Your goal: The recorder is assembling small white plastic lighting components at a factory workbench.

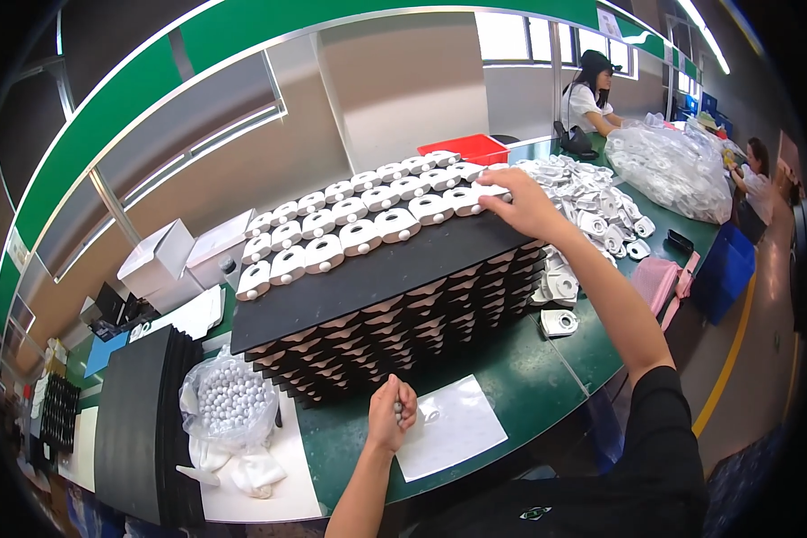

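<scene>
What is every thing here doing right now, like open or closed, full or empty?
Left hand: closed in a fist, down on the green table.
Right hand: fingers spread, touching a white plastic part at the row's end.
Black foam sheet: top of a tall stack, partly covered with rows of white plastic parts.
Clear bag of small white balls: open, full.
Red bin: contents cannot be told.
White cardboard boxes: closed.
</scene>
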### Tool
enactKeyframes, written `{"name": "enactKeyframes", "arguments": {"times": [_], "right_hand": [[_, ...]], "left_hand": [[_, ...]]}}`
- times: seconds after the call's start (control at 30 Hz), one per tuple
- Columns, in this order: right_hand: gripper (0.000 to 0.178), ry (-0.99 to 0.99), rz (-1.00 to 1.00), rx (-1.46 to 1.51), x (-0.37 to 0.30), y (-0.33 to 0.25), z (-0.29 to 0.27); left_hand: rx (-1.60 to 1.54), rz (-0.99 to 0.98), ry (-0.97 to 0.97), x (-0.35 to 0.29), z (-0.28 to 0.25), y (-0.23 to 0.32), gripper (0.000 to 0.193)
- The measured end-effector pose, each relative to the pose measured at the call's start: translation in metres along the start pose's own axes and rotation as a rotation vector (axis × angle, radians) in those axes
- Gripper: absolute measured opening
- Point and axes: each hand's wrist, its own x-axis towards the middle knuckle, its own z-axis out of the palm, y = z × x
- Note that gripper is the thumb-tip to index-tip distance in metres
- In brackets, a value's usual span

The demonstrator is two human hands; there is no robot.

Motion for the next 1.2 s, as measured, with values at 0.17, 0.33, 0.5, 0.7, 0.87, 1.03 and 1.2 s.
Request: {"name": "enactKeyframes", "arguments": {"times": [0.17, 0.33, 0.5, 0.7, 0.87, 1.03, 1.2], "right_hand": [[0.021, 0.356, -0.016, 0.039, -0.022, -0.038, -0.031], [0.014, 0.370, 0.206, 0.093, -0.122, -0.028, -0.023], [0.014, 0.004, 0.416, 0.013, -0.215, -0.025, -0.012], [0.033, -0.154, 0.378, -0.054, -0.236, -0.040, -0.008], [0.031, -0.205, 0.371, -0.073, -0.244, -0.041, -0.014], [0.030, -0.067, 0.524, -0.091, -0.241, -0.027, -0.008], [0.040, -0.040, 0.429, -0.253, -0.251, -0.019, -0.001]], "left_hand": [[-0.140, 0.114, 0.108, 0.002, -0.008, 0.015, 0.010], [0.761, 0.286, 0.189, -0.021, -0.034, 0.044, 0.029], [1.727, 0.195, 0.024, -0.047, -0.018, 0.026, 0.046], [1.969, -0.142, -0.285, -0.079, -0.001, 0.040, 0.040], [0.902, -0.363, -0.878, -0.123, -0.005, 0.090, 0.029], [1.010, -0.184, -0.346, -0.104, -0.020, 0.084, 0.032], [1.769, 0.137, 0.013, -0.067, -0.018, 0.031, 0.040]]}}
